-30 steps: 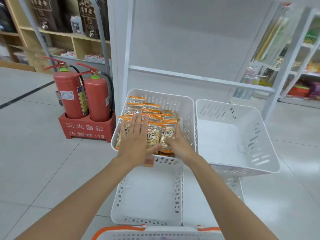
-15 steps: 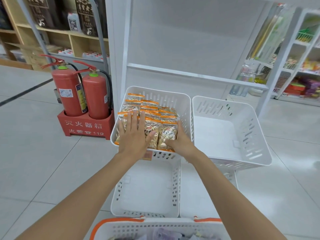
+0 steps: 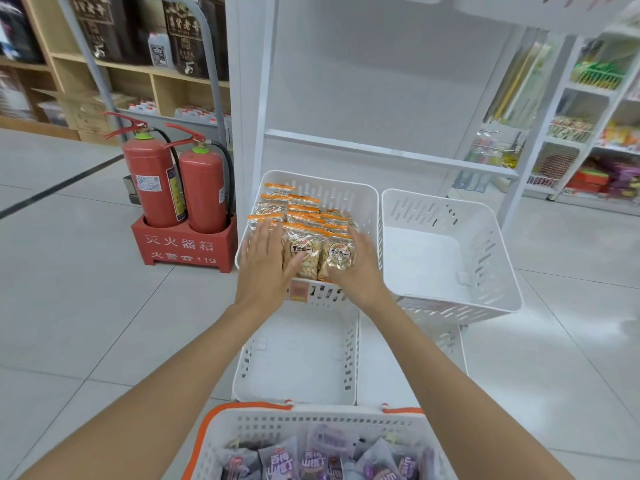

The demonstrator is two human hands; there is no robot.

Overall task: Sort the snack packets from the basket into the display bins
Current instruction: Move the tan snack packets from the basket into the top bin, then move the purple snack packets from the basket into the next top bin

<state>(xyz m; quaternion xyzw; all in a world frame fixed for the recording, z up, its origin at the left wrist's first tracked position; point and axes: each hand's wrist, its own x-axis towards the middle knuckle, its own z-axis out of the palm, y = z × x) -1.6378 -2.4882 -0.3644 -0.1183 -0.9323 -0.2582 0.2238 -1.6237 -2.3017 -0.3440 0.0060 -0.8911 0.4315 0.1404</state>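
Orange packets (image 3: 304, 251), a dozen or so, sit packed in the back-left bin (image 3: 346, 188), one of four white ones. Left hand (image 3: 265, 261) and right hand (image 3: 356, 268) both lie flat on them, fingers straight. One basket (image 3: 311, 420) of purple packets (image 3: 311, 459) is nearest. Tiled shop floor (image 3: 86, 323), two extinguishers (image 3: 152, 188) on the left.

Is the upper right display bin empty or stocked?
Empty: the upper right bin shows its bare white floor, unlike the packet-filled bin beside it.

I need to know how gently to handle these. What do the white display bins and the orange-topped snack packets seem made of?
Display bins: probably rigid moulded plastic, smooth white, judging by the slotted walls and rounded rims. Snack packets: thin glossy plastic film, clear with orange tops; the snacks show through.
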